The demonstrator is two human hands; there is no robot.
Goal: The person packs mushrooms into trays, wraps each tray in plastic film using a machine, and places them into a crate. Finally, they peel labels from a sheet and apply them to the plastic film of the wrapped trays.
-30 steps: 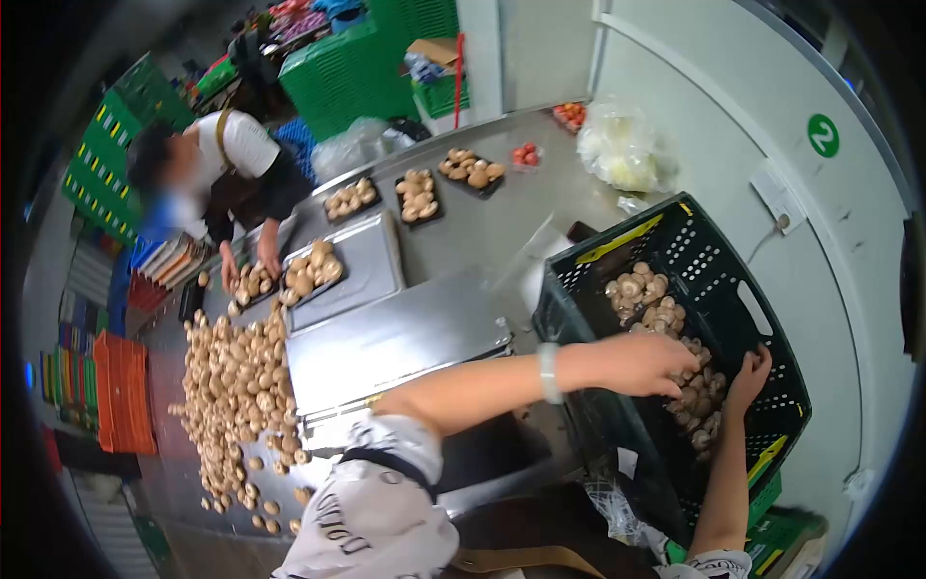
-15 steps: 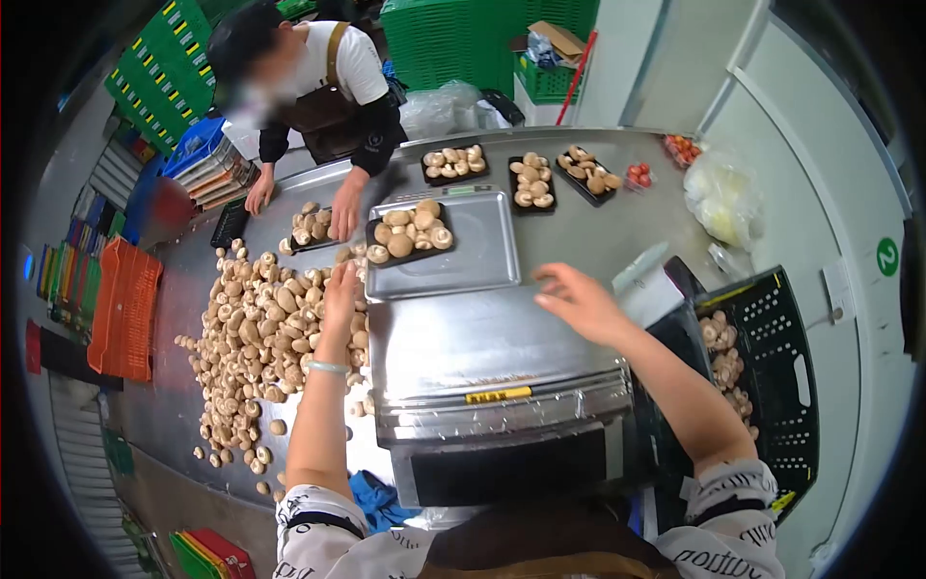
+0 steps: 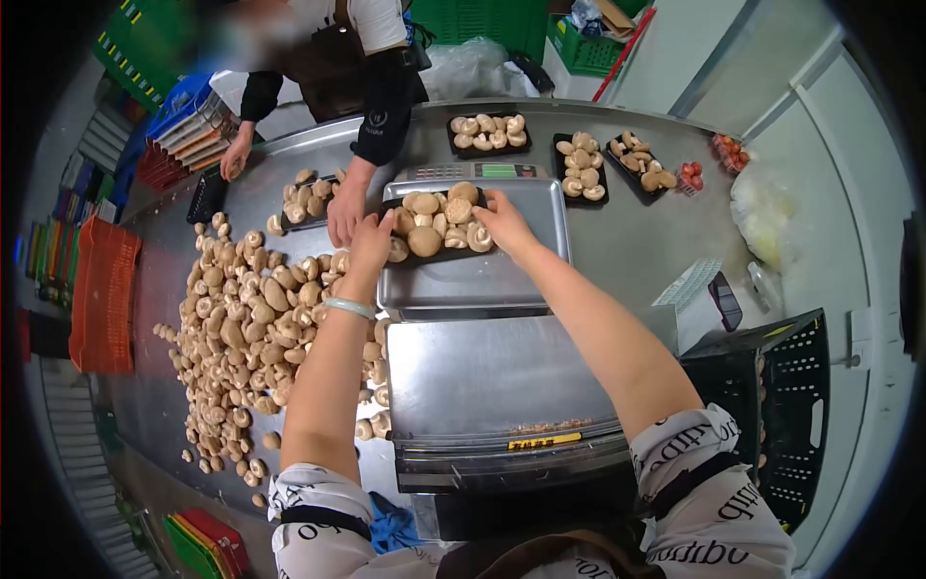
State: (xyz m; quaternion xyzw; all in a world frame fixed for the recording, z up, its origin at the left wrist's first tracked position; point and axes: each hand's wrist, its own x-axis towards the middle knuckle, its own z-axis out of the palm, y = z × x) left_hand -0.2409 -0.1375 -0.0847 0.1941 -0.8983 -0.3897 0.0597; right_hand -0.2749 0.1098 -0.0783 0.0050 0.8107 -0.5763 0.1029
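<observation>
A black tray of mushrooms [image 3: 449, 256] rests on the metal pan [image 3: 533, 275] of a weighing scale with a small lit display. My left hand [image 3: 370, 245], a pale bangle on its wrist, grips the tray's left end. At the right end, my right hand [image 3: 503, 225] has its fingers curled on the edge beside the mushrooms. Directly left of my left hand spreads a large heap of loose mushrooms [image 3: 253, 323]. A co-worker's hand [image 3: 347, 210] reaches down close to my left hand, near a second black tray of mushrooms [image 3: 311, 201].
In front of me stands a metal-topped wrapping machine [image 3: 482, 372]. Several filled mushroom trays [image 3: 489, 133] and packs of red fruit [image 3: 691, 178] line the back right. A black crate [image 3: 791, 425] stands right, an orange basket [image 3: 104, 294] left. The co-worker's other hand holds an empty black tray [image 3: 206, 198].
My hands have moved forward and closed on both ends of the mushroom tray; they were apart from it before. The camera view has shifted forward and down.
</observation>
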